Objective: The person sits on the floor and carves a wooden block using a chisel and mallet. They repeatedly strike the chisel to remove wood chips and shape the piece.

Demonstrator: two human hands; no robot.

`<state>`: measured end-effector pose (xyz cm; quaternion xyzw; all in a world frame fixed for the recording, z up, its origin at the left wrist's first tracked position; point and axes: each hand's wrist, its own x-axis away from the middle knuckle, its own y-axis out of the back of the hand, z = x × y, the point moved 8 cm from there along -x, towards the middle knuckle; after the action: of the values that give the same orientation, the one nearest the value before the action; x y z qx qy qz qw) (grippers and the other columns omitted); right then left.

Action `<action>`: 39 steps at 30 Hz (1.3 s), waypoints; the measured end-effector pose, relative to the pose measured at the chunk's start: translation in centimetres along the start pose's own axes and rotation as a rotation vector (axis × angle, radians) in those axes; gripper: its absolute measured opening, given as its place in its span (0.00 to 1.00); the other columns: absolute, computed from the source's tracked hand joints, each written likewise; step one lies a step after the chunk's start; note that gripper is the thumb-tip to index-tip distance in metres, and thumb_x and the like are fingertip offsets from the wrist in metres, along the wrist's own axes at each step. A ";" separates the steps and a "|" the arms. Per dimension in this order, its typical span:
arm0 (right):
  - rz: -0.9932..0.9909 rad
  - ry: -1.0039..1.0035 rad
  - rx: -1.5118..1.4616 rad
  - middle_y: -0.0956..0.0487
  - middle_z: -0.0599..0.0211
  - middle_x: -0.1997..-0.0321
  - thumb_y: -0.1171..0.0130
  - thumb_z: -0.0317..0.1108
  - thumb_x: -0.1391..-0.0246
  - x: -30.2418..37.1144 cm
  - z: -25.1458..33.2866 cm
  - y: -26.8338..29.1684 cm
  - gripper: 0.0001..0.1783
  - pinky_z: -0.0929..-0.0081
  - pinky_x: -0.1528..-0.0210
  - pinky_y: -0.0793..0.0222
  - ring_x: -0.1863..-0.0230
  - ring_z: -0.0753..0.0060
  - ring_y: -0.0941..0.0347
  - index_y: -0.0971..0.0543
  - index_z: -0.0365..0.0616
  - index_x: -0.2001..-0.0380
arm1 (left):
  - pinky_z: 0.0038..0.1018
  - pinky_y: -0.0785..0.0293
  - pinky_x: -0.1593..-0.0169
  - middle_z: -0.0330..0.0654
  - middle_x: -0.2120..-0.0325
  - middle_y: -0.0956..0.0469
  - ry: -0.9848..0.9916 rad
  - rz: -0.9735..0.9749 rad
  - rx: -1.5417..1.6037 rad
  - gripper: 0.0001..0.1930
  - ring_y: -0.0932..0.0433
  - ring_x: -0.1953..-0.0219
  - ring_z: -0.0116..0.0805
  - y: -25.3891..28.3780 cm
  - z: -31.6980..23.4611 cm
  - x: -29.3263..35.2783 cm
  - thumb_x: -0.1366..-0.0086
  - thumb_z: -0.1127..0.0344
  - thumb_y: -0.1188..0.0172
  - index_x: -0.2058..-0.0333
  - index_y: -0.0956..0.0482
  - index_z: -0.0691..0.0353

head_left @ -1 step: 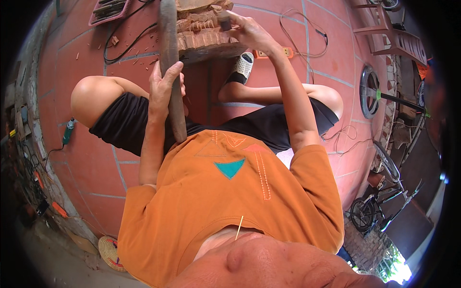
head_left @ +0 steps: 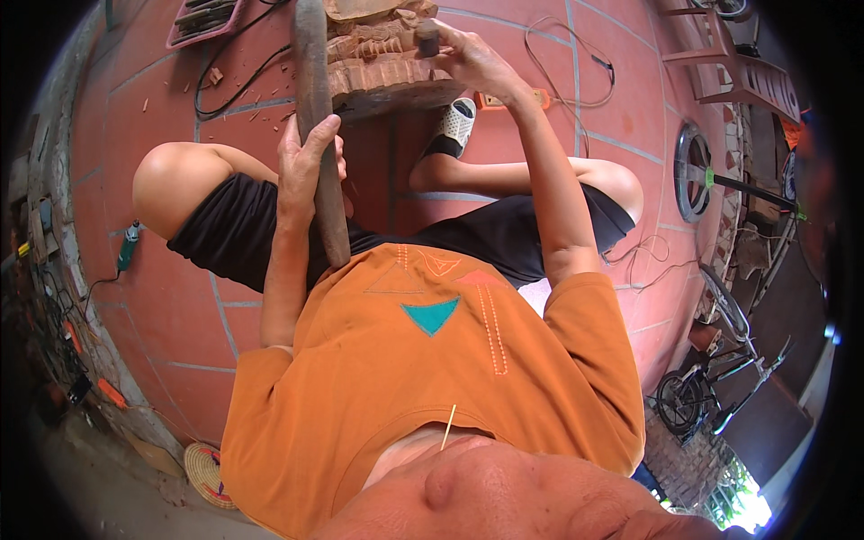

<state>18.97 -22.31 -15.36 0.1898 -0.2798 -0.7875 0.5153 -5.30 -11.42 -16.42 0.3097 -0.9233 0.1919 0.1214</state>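
Observation:
My left hand (head_left: 308,160) is wrapped round a long, thick wooden mallet (head_left: 313,81), club-shaped. One end of the mallet rests near my shirt and the other reaches over the left side of a carved wood block (head_left: 382,70). The block's reddish-brown surface is cut in stepped ridges. At its right side my right hand (head_left: 472,61) grips what looks like a chisel (head_left: 427,39) between thumb and fingers. Only the chisel's dark, round-topped end shows; its tip is hidden. The mallet and chisel are apart.
Wood chips (head_left: 216,76) and a black cable (head_left: 205,106) lie on the red tiles. A pink tray (head_left: 203,34) of tools is at far left. An orange power strip (head_left: 513,99) sits beside my sandalled foot (head_left: 456,124). A fan base (head_left: 693,171) stands at right.
The mallet's far end has shifted slightly left. The chisel's top and the wood block have moved a little; both hands keep their grip.

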 end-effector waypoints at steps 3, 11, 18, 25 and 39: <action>-0.012 -0.057 -0.137 0.14 0.67 0.50 0.44 0.20 0.36 0.6 -0.8 0.5 0.23 0.67 0.47 0.22 0.49 0.72 0.19 0.27 0.47 0.39 | 0.17 0.29 0.80 0.36 0.77 0.25 -0.015 -0.021 0.001 0.14 0.26 0.84 0.23 0.5 0.2 -0.2 0.28 0.56 0.37 0.57 0.30 0.58; -0.045 -0.115 -0.058 0.16 0.70 0.50 0.41 0.22 0.35 0.2 -1.7 0.0 0.19 0.69 0.47 0.22 0.50 0.74 0.19 0.26 0.45 0.42 | 0.17 0.27 0.79 0.36 0.76 0.25 -0.025 0.008 -0.038 0.15 0.25 0.83 0.23 -0.4 0.2 -1.0 0.29 0.55 0.36 0.56 0.29 0.58; -0.080 -0.063 -0.461 0.15 0.69 0.53 0.37 0.26 0.36 0.8 -4.6 1.8 0.17 0.73 0.49 0.22 0.49 0.76 0.21 0.24 0.46 0.45 | 0.17 0.27 0.79 0.36 0.76 0.25 -0.027 -0.012 -0.079 0.16 0.25 0.83 0.22 -0.5 0.1 -0.9 0.29 0.55 0.36 0.56 0.30 0.58; -0.227 -0.036 -0.572 0.15 0.67 0.51 0.34 0.26 0.39 1.8 -6.0 3.8 0.17 0.72 0.45 0.21 0.47 0.74 0.20 0.23 0.47 0.47 | 0.18 0.27 0.78 0.36 0.76 0.25 -0.014 -0.009 -0.055 0.16 0.26 0.83 0.22 -0.1 0.3 -1.4 0.29 0.55 0.36 0.56 0.30 0.58; -0.487 -0.170 -0.727 0.18 0.57 0.47 0.40 0.19 0.37 6.2 -5.0 0.8 0.18 0.72 0.47 0.18 0.47 0.69 0.20 0.28 0.43 0.46 | 0.18 0.27 0.78 0.36 0.77 0.25 -0.020 0.015 -0.128 0.16 0.25 0.83 0.23 -1.1 0.1 -1.3 0.30 0.56 0.34 0.57 0.29 0.59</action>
<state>20.05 -29.44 -18.80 -0.0087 0.0268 -0.9458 0.3234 -3.60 -11.54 -16.63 0.2962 -0.9372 0.1301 0.1304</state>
